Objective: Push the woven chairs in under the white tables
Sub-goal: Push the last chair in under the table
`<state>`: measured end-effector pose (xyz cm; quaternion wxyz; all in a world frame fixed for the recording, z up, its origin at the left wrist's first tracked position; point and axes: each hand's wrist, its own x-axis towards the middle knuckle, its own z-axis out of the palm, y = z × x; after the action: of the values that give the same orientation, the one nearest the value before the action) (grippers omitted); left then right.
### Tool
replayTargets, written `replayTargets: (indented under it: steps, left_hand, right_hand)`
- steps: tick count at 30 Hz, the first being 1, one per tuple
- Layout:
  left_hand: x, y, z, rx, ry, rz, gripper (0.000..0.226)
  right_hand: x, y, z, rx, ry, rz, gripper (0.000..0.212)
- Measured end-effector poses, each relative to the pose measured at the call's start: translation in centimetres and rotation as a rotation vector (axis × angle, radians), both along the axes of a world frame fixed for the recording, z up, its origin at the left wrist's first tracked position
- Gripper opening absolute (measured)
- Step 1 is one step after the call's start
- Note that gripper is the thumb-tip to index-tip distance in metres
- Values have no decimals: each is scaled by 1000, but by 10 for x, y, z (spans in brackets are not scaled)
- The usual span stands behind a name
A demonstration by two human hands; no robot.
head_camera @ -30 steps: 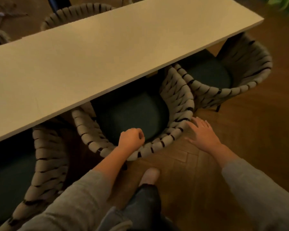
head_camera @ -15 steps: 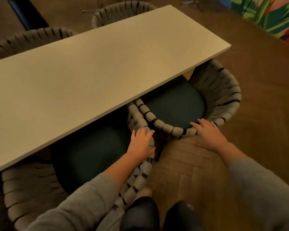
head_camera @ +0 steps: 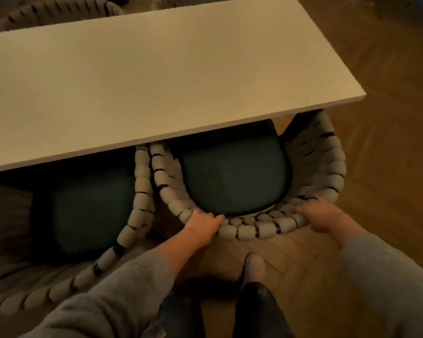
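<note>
Woven chair (head_camera: 327, 167) stands with its dark seat half under the white table (head_camera: 156, 81). The left hand (head_camera: 202, 224) and right hand (head_camera: 320, 217) both curl over its back rim, gripping it. A second chair (head_camera: 142, 186) touches it on the left, also partly under the table.

Grey sleeves (head_camera: 132, 276), dark trousers (head_camera: 257, 311), pale perforated shoe (head_camera: 253, 267).

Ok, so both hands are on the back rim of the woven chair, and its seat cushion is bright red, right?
Not red: the head view shows a dark green seat cushion. The left hand and right hand are both on the back rim of the woven chair.
</note>
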<state>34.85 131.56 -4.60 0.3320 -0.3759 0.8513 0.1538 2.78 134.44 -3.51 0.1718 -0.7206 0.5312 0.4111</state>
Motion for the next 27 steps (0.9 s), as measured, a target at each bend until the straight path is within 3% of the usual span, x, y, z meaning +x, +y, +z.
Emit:
replayTargets:
  steps: [7,21,27]
  left_hand:
    - [-44,18,-9,-49,-171,226,45]
    - [-58,93,-7,-9,-189,185,46]
    - [-75,94,0,-41,-155,183,47]
  right_hand:
    - [-39,2,-23,-149,-213,47,51]
    - [-55,91,-33,-122,-214,-18,54]
    - [-70,87,-27,-117,-156,6,52]
